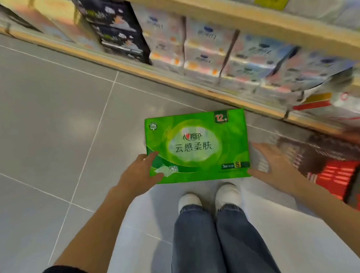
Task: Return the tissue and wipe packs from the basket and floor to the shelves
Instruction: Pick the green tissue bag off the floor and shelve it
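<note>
A large green tissue pack (197, 146) is held flat in front of me, above the grey floor. My left hand (142, 171) grips its lower left corner, thumb on top. At the pack's right edge my right hand (271, 160) has its fingers spread, with the thumb under the lower right corner. The red basket (348, 184) stands on the floor at the right, partly cut off by the frame edge. The shelves (191, 75) run diagonally across the top, stocked with white and black tissue packs.
My two white shoes (209, 197) and jeans show below the pack. The grey tiled floor (44, 125) spreads out to the left. A wooden upper shelf edge (251, 18) overhangs the lower row of packs. The shelf area is blurred.
</note>
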`<move>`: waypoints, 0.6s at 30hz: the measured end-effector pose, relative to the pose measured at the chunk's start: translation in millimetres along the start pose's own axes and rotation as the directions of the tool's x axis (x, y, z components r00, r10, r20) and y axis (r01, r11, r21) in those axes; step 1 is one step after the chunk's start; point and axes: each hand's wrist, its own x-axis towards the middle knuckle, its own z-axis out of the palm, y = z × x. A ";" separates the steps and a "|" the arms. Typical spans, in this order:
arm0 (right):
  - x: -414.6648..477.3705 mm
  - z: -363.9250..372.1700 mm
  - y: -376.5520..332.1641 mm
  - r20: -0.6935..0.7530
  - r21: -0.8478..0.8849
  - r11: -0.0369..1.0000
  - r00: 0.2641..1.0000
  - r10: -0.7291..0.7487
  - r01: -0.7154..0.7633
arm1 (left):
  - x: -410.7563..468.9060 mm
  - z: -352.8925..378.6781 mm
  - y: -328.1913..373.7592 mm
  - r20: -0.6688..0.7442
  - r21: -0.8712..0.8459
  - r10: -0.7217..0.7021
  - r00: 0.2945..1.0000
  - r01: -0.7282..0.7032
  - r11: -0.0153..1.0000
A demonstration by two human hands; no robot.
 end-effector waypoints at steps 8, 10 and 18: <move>96.8 93.5 80.7 0.097 -0.065 0.993 0.989 0.108 -0.102 | 100.0 95.5 -61.1 -0.103 -0.047 -0.024 0.994 0.019 0.999; 115.5 101.9 97.1 0.063 -0.029 0.988 0.986 0.156 -0.155 | 118.2 106.9 -76.2 -0.094 -0.104 -0.081 0.992 0.071 0.992; 161.8 108.3 129.2 0.144 0.180 0.973 0.983 0.118 -0.143 | 170.0 122.0 -96.5 -0.066 -0.306 -0.059 0.996 0.036 0.951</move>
